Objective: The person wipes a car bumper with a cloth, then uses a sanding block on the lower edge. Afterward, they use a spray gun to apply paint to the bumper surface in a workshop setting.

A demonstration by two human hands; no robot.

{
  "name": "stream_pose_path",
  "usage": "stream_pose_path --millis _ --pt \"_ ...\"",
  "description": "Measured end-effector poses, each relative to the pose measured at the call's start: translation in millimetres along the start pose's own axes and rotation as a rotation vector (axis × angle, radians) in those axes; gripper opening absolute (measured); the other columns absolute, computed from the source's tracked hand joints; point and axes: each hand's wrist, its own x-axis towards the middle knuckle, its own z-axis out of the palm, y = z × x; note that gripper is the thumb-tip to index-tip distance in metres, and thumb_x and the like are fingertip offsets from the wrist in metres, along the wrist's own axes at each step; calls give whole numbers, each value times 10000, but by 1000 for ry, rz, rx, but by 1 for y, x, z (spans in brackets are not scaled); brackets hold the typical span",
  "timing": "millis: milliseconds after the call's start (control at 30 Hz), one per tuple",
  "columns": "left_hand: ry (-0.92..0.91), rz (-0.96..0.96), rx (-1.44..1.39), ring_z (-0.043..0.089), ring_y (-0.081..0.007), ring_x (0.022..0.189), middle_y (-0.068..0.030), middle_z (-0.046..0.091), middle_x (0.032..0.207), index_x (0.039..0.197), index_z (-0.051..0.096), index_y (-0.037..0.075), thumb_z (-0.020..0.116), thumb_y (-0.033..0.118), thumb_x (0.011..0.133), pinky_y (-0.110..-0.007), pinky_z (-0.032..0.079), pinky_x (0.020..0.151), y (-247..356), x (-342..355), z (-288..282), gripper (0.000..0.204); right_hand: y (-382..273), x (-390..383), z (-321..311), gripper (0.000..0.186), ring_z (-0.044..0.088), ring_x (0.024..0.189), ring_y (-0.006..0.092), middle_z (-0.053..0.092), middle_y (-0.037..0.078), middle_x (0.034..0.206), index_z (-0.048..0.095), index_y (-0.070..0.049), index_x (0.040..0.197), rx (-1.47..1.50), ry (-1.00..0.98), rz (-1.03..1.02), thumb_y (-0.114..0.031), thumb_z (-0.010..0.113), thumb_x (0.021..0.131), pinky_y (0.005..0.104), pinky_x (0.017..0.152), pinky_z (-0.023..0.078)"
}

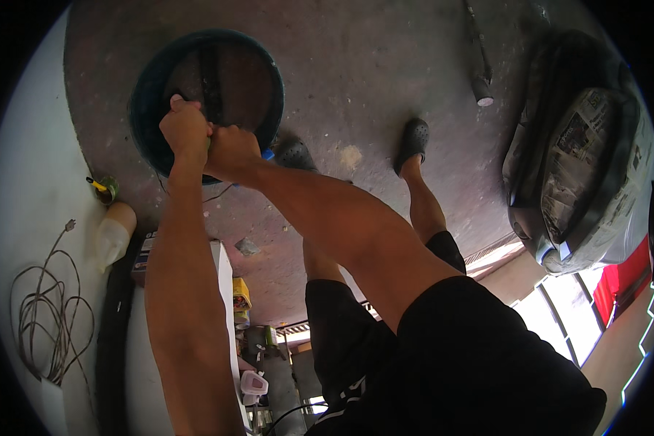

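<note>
A dark teal bucket (240, 65) stands on the concrete floor at the upper left, with dark liquid inside. My left hand (183, 129) is closed in a fist over the bucket's lower part. Just right of it and touching it, my right hand (231, 151) is also closed. A small greenish bit shows between the two fists, but what they grip is too hidden to make out. Something blue (267, 155) sits at the bucket's lower right rim, beside my right hand.
My shoes (414, 142) are on the floor. A newspaper-masked dark panel (574, 167) is at right, a rod (481, 80) at top. A plastic jug (116, 232), a green cup with a yellow-handled tool (103, 190) and a coiled cable (35, 312) are at left.
</note>
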Motion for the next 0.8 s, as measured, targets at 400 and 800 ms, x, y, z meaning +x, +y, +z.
stream_pose_path --millis 400,800 --pt "-432 -128 -399 660 -204 1153 -56 659 1230 1371 587 86 648 462 1088 -353 546 1011 1 -45 -73 474 -36 -48 -18 536 598 1187 447 611 251 1257 572 -7 1391 662 259 -158 -159 737 904 515 1045 496" --pt "-405 177 34 545 -255 1387 -155 534 1531 1617 399 44 740 273 1033 -391 464 1148 42 -290 107 714 91 -174 -265 265 653 974 361 646 204 1114 684 -3 1133 919 868 60 -243 571 1132 436 879 528"
